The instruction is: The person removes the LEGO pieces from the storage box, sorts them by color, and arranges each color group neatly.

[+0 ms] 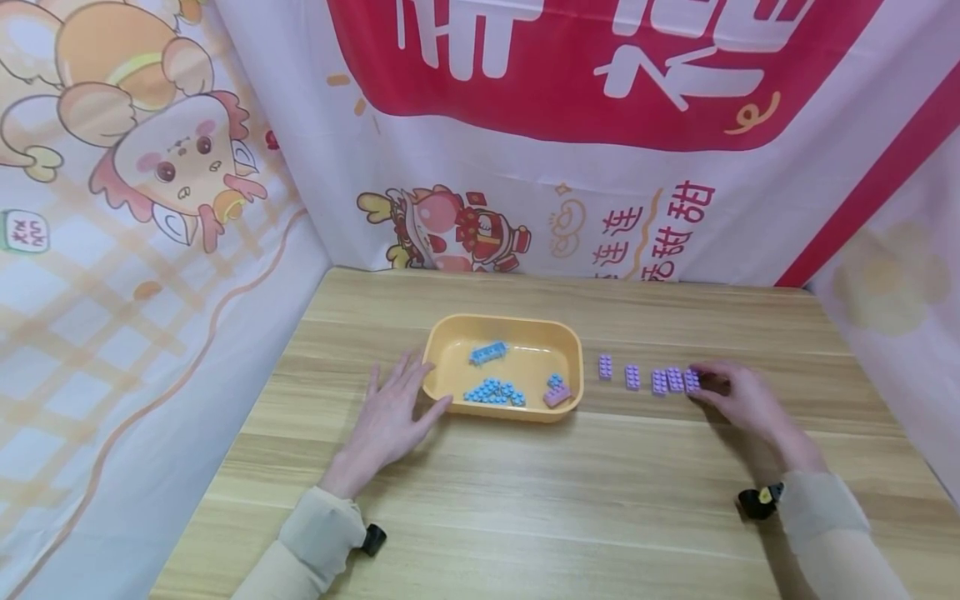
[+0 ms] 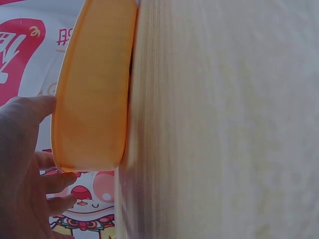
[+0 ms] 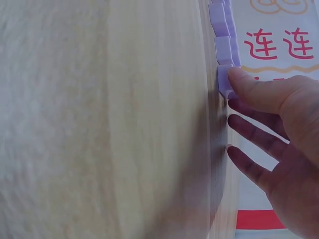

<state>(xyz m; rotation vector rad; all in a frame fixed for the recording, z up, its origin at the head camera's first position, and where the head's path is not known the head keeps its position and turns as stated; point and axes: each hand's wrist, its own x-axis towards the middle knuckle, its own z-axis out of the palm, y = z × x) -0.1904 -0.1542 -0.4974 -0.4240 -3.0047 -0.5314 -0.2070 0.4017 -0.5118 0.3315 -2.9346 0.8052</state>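
On the table, several purple toy building bricks (image 1: 632, 377) form a row to the right of a yellow tray (image 1: 450, 329). My right hand (image 1: 742, 400) pinches the rightmost purple brick (image 1: 692, 381) between thumb and index finger. That brick (image 3: 225, 78) stands at the end of the row in the right wrist view, and the other fingers spread beside it. My left hand (image 1: 392, 412) rests at the tray's left end with fingers extended. In the left wrist view, its thumb (image 2: 46, 105) touches the tray's rim.
Inside the tray are a cluster of small blue bricks (image 1: 492, 391), a longer blue piece (image 1: 489, 352), a pinkish-purple brick (image 1: 557, 396) and a blue brick (image 1: 554, 380) beside it. A printed cloth (image 1: 300, 167) hangs behind the wooden table (image 1: 525, 500) and along its sides.
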